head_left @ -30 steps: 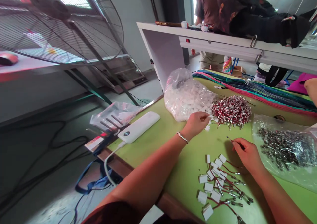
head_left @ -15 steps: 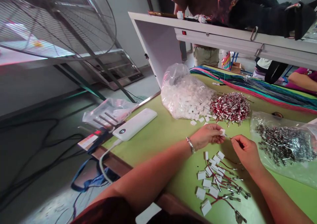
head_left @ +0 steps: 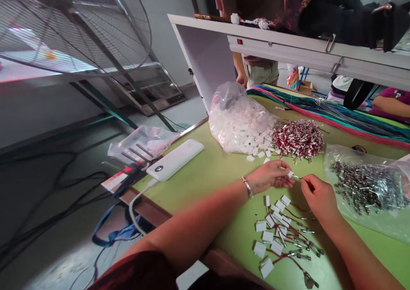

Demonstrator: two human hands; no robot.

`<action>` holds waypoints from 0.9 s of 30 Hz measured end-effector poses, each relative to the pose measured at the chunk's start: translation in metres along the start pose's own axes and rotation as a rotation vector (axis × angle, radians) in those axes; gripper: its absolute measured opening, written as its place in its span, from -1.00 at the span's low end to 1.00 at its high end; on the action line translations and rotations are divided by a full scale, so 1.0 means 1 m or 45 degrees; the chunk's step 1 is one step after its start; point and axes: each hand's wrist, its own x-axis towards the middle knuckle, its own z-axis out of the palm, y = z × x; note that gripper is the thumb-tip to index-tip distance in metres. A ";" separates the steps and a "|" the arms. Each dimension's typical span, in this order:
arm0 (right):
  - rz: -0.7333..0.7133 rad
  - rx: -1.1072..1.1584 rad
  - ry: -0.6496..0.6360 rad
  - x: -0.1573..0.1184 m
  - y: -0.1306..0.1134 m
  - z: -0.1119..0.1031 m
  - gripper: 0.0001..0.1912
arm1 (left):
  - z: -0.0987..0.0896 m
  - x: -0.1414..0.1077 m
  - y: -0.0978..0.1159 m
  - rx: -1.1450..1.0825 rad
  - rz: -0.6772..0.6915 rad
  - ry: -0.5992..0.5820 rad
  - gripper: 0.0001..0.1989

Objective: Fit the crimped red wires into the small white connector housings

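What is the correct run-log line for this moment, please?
left hand: holds white piece | right hand: pinches thin wire, tip at the piece | table: white pieces with red wires

Fan | white power bank (plugged in) | black bag on shelf

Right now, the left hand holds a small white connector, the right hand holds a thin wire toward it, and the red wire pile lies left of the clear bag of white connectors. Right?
Not quite: in the head view, the red wire pile lies right of the clear bag. The left hand does hold a small white connector, and the right hand a thin wire toward it.
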 end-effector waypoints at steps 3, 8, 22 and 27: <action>-0.049 -0.144 -0.011 -0.001 -0.001 0.001 -0.72 | 0.000 0.001 -0.004 0.079 0.021 -0.047 -0.69; -0.139 -0.126 -0.194 -0.001 -0.003 0.002 -0.73 | -0.002 0.004 -0.010 0.205 0.017 -0.095 -0.60; 0.263 -0.199 -0.141 0.028 0.034 -0.052 -0.69 | 0.005 -0.001 -0.002 1.131 0.282 -0.105 -0.87; 0.562 -0.885 -0.094 0.035 0.086 -0.060 -0.68 | 0.004 -0.006 0.001 1.478 0.369 -0.399 -0.78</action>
